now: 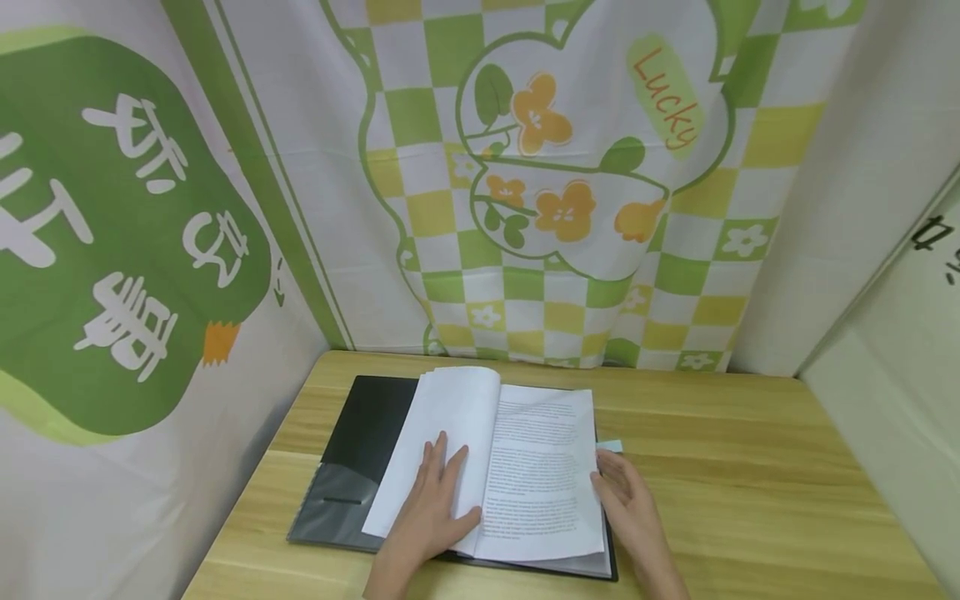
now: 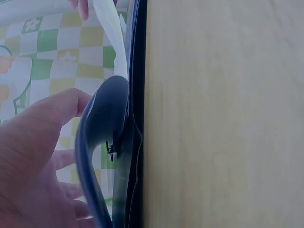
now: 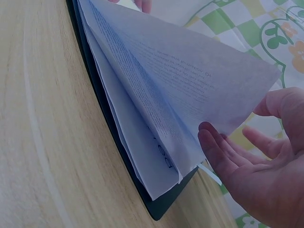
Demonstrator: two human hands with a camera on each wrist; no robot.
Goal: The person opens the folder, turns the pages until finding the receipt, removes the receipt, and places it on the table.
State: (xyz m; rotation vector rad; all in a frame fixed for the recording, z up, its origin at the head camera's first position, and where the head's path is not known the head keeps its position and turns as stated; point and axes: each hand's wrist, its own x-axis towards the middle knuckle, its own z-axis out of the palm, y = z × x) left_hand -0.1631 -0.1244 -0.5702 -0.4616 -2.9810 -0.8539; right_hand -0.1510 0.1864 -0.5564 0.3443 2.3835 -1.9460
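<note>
So, we've got a printed page (image 1: pixel 536 467) in an opened black folder (image 1: pixel 378 417) on the desk (image 1: pixel 750 475); right hand (image 1: pixel 632 504) pinches its outer edge, left hand (image 1: pixel 429 510) rests, fingers spread, on turned pages (image 1: pixel 459 408). Checked cloth (image 1: pixel 525 287) behind.

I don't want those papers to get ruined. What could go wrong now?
The lifted page might crease or tear if the right hand pulls hard, because its fingers are right at that page's edge. Two sheets could turn together, since more sheets lie just beneath. And the light blue tab sticks out beside that hand, so it might get bumped and bent.
</note>
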